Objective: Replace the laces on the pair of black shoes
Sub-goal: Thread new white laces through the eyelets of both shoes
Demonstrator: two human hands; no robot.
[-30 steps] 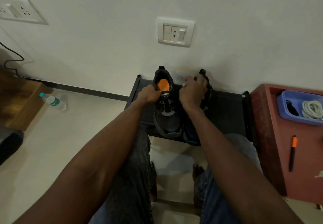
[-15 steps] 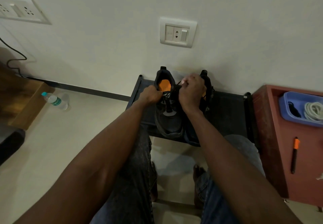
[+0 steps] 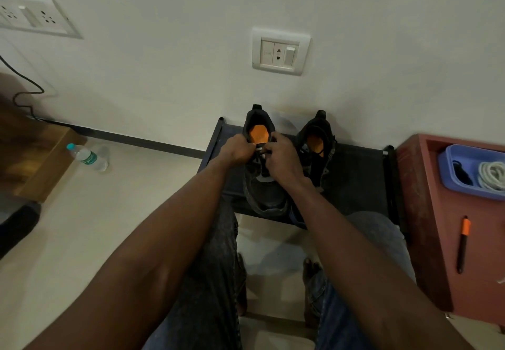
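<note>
1. Both black shoes stand side by side on a low black shoe rack [image 3: 355, 174] against the wall, heels to the wall and toes toward the person, which puts the lacing rows within easy reach of both arms
2. The left shoe [image 3: 263, 188] is the one in hand: the left hand [image 3: 236, 148] has its fingers curled at the collar and top of the tongue, seemingly to steady the shoe
3. The right hand [image 3: 282, 158] has its grip closed at the top eyelets, pinching what looks like the lace [image 3: 259, 148]; exactly which strand is too small to tell
4. The right shoe [image 3: 315, 148] stands untouched just beside it, its orange insole showing
5. I judge this an early step, loosening the old lace from the top
6. On the red bench [image 3: 426, 213] to the right sits a blue tray [image 3: 448, 174] holding a coil of white cord [image 3: 492, 174], probably a new lace, and a dark item beside it; an orange-capped pen [image 3: 463, 243] lies nearer on the bench
</note>
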